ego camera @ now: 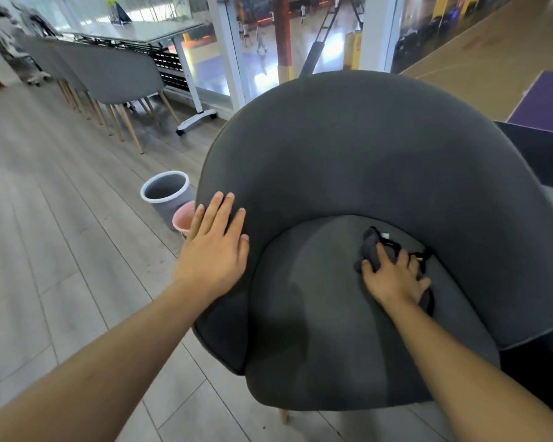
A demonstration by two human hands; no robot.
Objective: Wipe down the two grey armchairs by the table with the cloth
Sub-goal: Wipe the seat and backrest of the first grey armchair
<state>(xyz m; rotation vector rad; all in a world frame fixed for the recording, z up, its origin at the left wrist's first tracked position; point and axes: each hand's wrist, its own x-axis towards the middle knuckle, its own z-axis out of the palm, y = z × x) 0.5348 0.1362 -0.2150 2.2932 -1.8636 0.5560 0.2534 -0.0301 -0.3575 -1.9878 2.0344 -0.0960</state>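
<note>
A dark grey armchair point(348, 148) fills the middle of the head view, its seat facing me. My left hand point(216, 247) lies flat on the chair's left armrest, fingers straight. On the seat cushion, at its back right, my right hand point(393, 275) presses a dark grey cloth point(372, 242) with spread fingers. The cloth is bunched, and part of it is hidden under the hand. More grey armchairs point(115, 74) stand in a row at the far left beside a long table point(147, 30).
A grey bin point(168, 196) and a smaller pink bin point(184, 218) stand on the wood floor just left of the chair. A dark table edge point(537, 154) sits close on the right. A glass wall rises behind the chair.
</note>
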